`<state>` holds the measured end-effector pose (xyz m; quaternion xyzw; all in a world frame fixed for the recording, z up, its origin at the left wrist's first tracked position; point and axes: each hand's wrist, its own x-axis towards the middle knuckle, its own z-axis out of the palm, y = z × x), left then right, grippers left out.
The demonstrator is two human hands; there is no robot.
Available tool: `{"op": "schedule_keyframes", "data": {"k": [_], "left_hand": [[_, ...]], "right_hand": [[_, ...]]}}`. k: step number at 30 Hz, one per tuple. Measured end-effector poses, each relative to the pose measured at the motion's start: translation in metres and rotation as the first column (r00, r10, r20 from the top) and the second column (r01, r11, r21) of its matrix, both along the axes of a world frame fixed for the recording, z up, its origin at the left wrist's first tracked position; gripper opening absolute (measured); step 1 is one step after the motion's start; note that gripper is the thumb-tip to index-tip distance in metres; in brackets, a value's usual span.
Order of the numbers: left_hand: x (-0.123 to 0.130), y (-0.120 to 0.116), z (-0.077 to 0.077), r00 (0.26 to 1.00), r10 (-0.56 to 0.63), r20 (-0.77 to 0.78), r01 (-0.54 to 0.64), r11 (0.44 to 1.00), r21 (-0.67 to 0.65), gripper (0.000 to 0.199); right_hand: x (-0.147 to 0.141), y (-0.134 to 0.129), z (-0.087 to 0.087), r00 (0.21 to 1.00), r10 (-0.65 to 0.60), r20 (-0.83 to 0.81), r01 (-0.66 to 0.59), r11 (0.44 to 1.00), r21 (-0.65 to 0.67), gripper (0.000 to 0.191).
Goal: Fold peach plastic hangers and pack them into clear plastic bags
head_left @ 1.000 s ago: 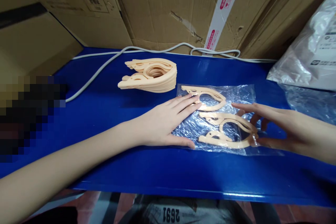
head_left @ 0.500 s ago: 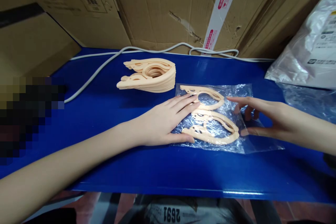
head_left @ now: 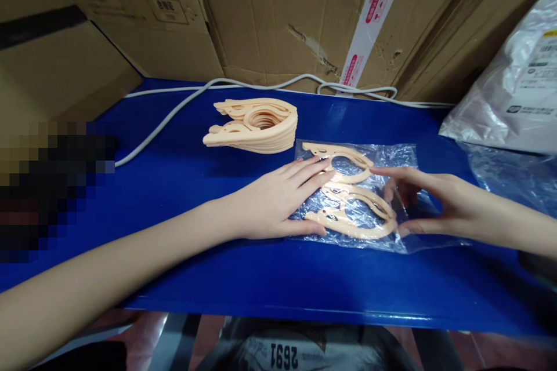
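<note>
Two peach folding hangers, an upper one point(head_left: 357, 176) and a lower one point(head_left: 361, 233), lie side by side in a clear plastic bag point(head_left: 395, 153) on the blue table. My left hand point(head_left: 278, 200) rests flat with its fingers spread over the left part of the bag and hangers. On the right, my right hand point(head_left: 439, 200) is open, its index fingertip at the right end of the upper hanger and its thumb by the lower hanger's right end. A stack of similar peach hangers point(head_left: 261, 136) sits behind my left hand.
Cardboard boxes point(head_left: 270, 11) stand along the back of the blue table point(head_left: 261, 284). A white cable point(head_left: 163, 122) runs before them. At the right are a white plastic package point(head_left: 500, 98) and more clear film point(head_left: 513, 179). A pixelated dark area covers the left side.
My right hand has moved slightly left, its index fingertip now at the upper hanger's end. My left hand stays on the bag. The whole view has shifted a little.
</note>
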<state>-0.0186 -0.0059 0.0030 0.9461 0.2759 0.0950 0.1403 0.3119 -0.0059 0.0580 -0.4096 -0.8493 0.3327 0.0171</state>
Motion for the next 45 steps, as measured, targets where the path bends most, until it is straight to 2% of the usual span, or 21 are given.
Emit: {"op": "schedule_keyframes", "data": {"k": [5,8,10,12,14,16,17,20,22,24,26,29,32,35,38,41,43,44,45], "left_hand": [[0.000,0.001,-0.001,1.000,-0.005,-0.003,0.005,1.000,0.025,0.089],[0.002,-0.001,-0.003,1.000,-0.008,-0.028,0.011,0.996,0.093,0.090],[0.003,-0.004,-0.001,0.998,-0.035,-0.046,0.044,0.976,0.215,0.087],[0.003,-0.008,0.006,0.995,-0.088,-0.036,0.095,0.923,0.373,0.079],[-0.002,-0.010,0.017,0.993,-0.113,0.020,0.089,0.865,0.494,0.069],[-0.013,-0.007,0.029,0.992,-0.042,0.115,-0.027,0.843,0.537,0.064],[-0.019,-0.003,0.035,0.985,0.037,0.166,-0.121,0.836,0.536,0.066],[-0.041,0.018,0.045,0.931,0.272,0.244,-0.363,0.765,0.532,0.086],[-0.054,0.035,0.044,0.886,0.404,0.230,-0.463,0.732,0.499,0.099],[-0.063,0.049,0.038,0.864,0.454,0.216,-0.498,0.716,0.489,0.109],[-0.069,0.057,0.032,0.855,0.484,0.186,-0.507,0.705,0.496,0.105],[-0.070,0.059,0.029,0.861,0.484,0.154,-0.484,0.689,0.540,0.092],[-0.069,0.056,0.033,0.843,0.521,0.132,-0.501,0.673,0.545,0.093],[-0.067,0.054,0.037,0.813,0.549,0.193,-0.559,0.643,0.524,0.103],[-0.062,0.049,0.039,0.792,0.516,0.325,-0.606,0.605,0.517,0.110],[-0.044,0.030,0.035,0.823,0.396,0.408,-0.566,0.632,0.529,0.106],[-0.024,0.010,0.029,0.863,0.329,0.383,-0.496,0.695,0.520,0.098],[-0.013,0.000,0.025,0.885,0.288,0.365,-0.450,0.726,0.520,0.092],[-0.003,-0.010,0.021,0.912,0.238,0.335,-0.391,0.755,0.526,0.088]], "right_hand": [[-0.008,-0.001,-0.005,1.000,-0.022,-0.022,0.022,0.999,-0.033,0.077],[-0.011,-0.001,-0.007,0.999,-0.018,-0.033,0.017,0.999,-0.031,0.078],[-0.009,-0.001,-0.006,0.999,-0.018,-0.027,0.018,1.000,-0.011,0.076],[-0.006,-0.001,-0.005,0.999,-0.008,-0.044,0.009,1.000,0.002,0.076],[-0.001,0.000,-0.003,0.998,0.001,-0.059,0.000,1.000,0.007,0.078],[0.002,0.000,-0.001,0.999,-0.007,-0.043,0.008,1.000,0.019,0.077],[0.003,0.000,0.001,0.999,-0.023,-0.028,0.024,0.999,0.036,0.074],[0.001,-0.001,0.006,0.998,-0.068,0.008,0.067,0.993,0.093,0.063],[-0.001,-0.002,0.008,0.996,-0.085,-0.002,0.084,0.988,0.128,0.058],[-0.003,-0.001,0.009,0.995,-0.094,-0.020,0.096,0.983,0.155,0.055],[-0.003,-0.001,0.010,0.994,-0.101,-0.027,0.104,0.979,0.174,0.053],[-0.002,0.000,0.011,0.995,-0.097,-0.014,0.098,0.978,0.183,0.050],[-0.001,0.000,0.013,0.996,-0.084,0.006,0.082,0.977,0.195,0.048],[0.001,0.000,0.013,0.997,-0.073,0.008,0.069,0.972,0.227,0.046],[0.000,-0.001,0.013,0.994,-0.105,0.021,0.093,0.944,0.317,0.051],[-0.006,-0.007,0.012,0.985,-0.171,-0.033,0.164,0.844,0.512,0.052],[-0.013,-0.016,0.013,0.971,-0.182,-0.156,0.239,0.786,0.570,0.047],[-0.018,-0.022,0.013,0.960,-0.168,-0.223,0.266,0.791,0.550,0.046],[-0.023,-0.027,0.013,0.950,-0.144,-0.278,0.272,0.819,0.505,0.047]]}}
